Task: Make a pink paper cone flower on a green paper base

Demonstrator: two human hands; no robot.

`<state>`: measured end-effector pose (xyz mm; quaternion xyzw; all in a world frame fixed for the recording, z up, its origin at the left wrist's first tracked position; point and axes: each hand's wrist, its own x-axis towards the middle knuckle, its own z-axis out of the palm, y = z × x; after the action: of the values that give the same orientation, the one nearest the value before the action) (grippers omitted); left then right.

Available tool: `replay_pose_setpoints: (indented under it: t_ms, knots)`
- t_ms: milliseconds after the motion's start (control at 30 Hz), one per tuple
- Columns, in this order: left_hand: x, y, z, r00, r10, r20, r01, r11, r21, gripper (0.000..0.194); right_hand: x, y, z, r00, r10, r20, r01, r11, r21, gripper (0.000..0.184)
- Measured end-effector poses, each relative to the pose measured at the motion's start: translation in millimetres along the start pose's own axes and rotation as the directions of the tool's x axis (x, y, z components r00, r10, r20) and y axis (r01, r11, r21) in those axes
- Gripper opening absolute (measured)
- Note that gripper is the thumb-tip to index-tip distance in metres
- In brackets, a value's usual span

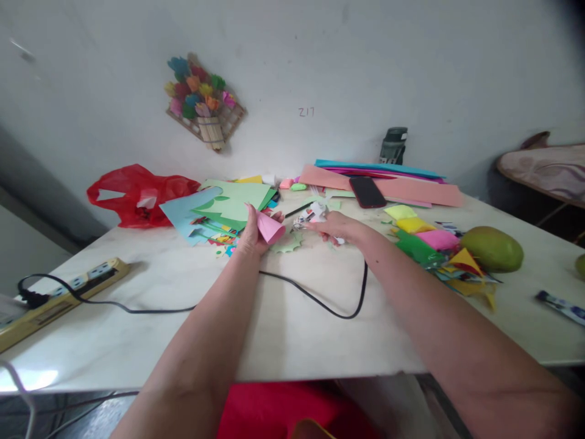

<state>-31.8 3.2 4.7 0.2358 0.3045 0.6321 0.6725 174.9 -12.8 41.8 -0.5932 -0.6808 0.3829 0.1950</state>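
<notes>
My left hand [259, 231] is closed around a pink paper cone [269, 228], its wide end tilted toward the right. To the right, my right hand [336, 227] has its fingers curled around a small white corded tool [319, 211] that looks like a glue gun, mostly hidden by the hand. A black cord [315, 300] loops from near my right wrist across the table. Between the hands lies a scalloped pale green paper piece [287, 242]. A dark pen-like stick [298, 210] rests just behind. Green paper sheets [235, 201] are stacked beyond my left hand.
A red plastic bag [137, 195] sits at the back left, and a power strip [68, 296] at the left edge. Behind are coloured paper sheets [411, 192] with a phone [367, 192] on them. Bright clay packs [420, 235] and a green mango [492, 249] lie right.
</notes>
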Motion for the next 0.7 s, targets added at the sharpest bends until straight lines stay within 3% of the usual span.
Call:
replay_pose_setpoints:
  t_ms: [200, 467, 700]
  knots:
    - [0.6, -0.5, -1.1, 1.0, 0.007, 0.011, -0.007, 1.0, 0.002, 0.055, -1.6, -1.3, -2.7, 1.0, 0.01, -0.008, -0.01, 1.0, -0.018, 0.05]
    - [-1.6, 0.5, 1.6, 1.0, -0.016, -0.02, 0.016, 1.0, -0.016, 0.054, 6.7, -2.6, 9.1, 0.999, -0.025, -0.026, 0.025, 1.0, -0.02, 0.049]
    - [-0.9, 0.3, 1.0, 1.0, -0.005, -0.006, 0.005, 1.0, 0.005, 0.055, 4.1, -0.3, 1.6, 1.0, -0.013, -0.01, 0.013, 1.0, -0.02, 0.051]
